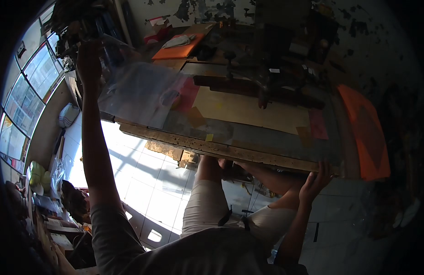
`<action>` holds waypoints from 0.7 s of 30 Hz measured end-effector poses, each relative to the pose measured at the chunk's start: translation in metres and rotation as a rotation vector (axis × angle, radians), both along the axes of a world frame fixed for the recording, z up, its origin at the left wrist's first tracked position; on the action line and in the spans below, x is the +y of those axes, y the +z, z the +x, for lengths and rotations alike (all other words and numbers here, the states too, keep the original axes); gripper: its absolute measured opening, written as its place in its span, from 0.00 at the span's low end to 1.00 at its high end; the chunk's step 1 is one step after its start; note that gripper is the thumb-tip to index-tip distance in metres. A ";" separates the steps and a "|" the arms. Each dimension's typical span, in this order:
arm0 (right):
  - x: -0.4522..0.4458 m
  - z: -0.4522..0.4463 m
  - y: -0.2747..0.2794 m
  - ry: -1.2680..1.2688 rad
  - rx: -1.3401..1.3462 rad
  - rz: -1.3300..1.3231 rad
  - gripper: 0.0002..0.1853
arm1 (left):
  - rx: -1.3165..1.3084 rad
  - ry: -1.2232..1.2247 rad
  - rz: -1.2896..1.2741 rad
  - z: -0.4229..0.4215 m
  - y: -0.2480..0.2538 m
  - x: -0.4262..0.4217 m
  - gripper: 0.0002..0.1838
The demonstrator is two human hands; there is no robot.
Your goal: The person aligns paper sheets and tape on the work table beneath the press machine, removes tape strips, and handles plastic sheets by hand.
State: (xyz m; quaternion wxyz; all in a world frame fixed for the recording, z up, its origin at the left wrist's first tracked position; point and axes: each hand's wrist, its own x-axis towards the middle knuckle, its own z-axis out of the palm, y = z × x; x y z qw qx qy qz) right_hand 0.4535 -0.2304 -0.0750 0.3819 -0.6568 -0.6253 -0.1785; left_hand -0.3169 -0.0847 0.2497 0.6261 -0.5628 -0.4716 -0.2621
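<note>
My left hand (89,57) is raised at the upper left, its fingers closed on the edge of a clear plastic sheet (134,87). The sheet hangs over the left part of the workbench (212,145). At the bench's front right edge rests my right hand (316,182), fingers spread against the wood and nothing in it. Between the hands, a pale yellow board (253,110) with pink pieces at both ends lies on the bench. A dark metal clamp-like frame (262,87) stands across its back edge.
Orange sheets lie at the back left (182,47) and hang at the right (365,133). A tape roll (169,98) shows through the plastic. Windows (35,91) and a cluttered shelf (60,229) stand at the left. My legs are under the bench.
</note>
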 end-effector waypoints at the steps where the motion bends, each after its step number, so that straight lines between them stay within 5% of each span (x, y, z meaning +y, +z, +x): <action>1: 0.000 0.000 0.001 -0.004 -0.003 0.001 0.29 | 0.092 0.040 0.073 0.011 0.008 -0.001 0.20; 6: -0.008 -0.013 0.016 0.066 0.103 0.049 0.30 | -0.521 -0.551 -0.357 0.162 0.012 -0.057 0.15; 9: -0.044 -0.061 0.041 0.246 0.326 0.026 0.26 | -0.597 -0.947 -0.817 0.291 -0.060 -0.102 0.13; 10: -0.056 -0.080 0.045 0.379 0.453 -0.066 0.26 | -0.498 -0.984 -0.992 0.314 -0.084 -0.110 0.11; 11: -0.061 -0.104 0.036 0.662 0.874 -0.203 0.28 | -0.368 -1.077 -1.073 0.338 -0.115 -0.116 0.13; 13: -0.065 -0.140 0.054 1.063 1.242 -0.614 0.43 | -0.160 -1.161 -1.204 0.381 -0.170 -0.142 0.17; 17: -0.073 -0.155 0.053 0.968 1.996 -0.682 0.40 | -0.217 -1.306 -1.360 0.420 -0.227 -0.181 0.18; 21: -0.066 -0.120 0.027 0.808 1.620 -0.641 0.28 | -0.443 -1.184 -1.400 0.407 -0.215 -0.191 0.20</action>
